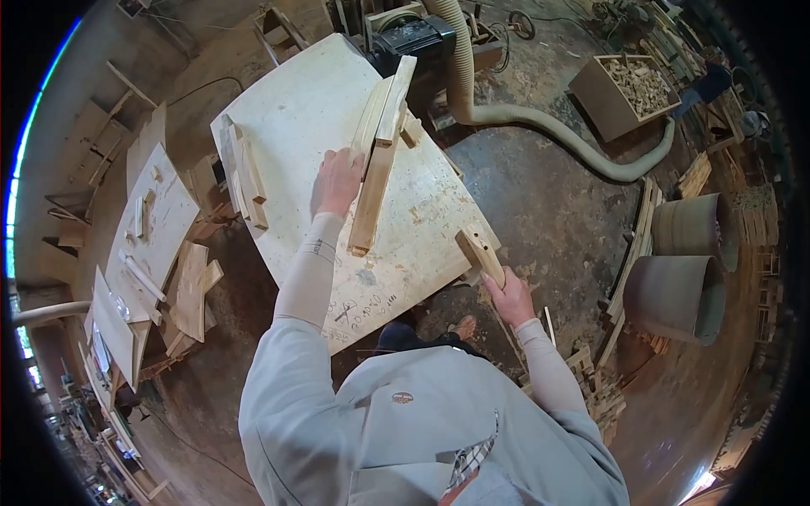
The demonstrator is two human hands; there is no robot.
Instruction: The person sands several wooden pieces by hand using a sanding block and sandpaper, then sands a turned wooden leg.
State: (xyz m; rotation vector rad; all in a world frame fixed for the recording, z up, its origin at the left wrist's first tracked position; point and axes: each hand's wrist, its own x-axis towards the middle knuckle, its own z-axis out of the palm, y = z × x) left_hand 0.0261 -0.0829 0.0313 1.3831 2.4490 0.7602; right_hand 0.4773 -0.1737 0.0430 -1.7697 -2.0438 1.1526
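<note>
My left hand (pixel 339 181) is closed at the near end of a pale, slightly curved wooden slat (pixel 371 114) on the white board tabletop (pixel 291 110). Right beside that slat stands a longer wooden rail assembly (pixel 373 194), its lower end pointing toward me. Past the table's right corner, my right hand (pixel 510 299) grips a short wooden piece (pixel 479 253) with dark holes in its face. The fingertips of the left hand are partly hidden by the wood.
Several shaped wooden parts (pixel 243 177) lie at the table's left edge. A dark motor (pixel 413 38) and a ribbed hose (pixel 548 126) are beyond the table. To the right are a box of offcuts (pixel 603 105) and a large open cylinder (pixel 675 295).
</note>
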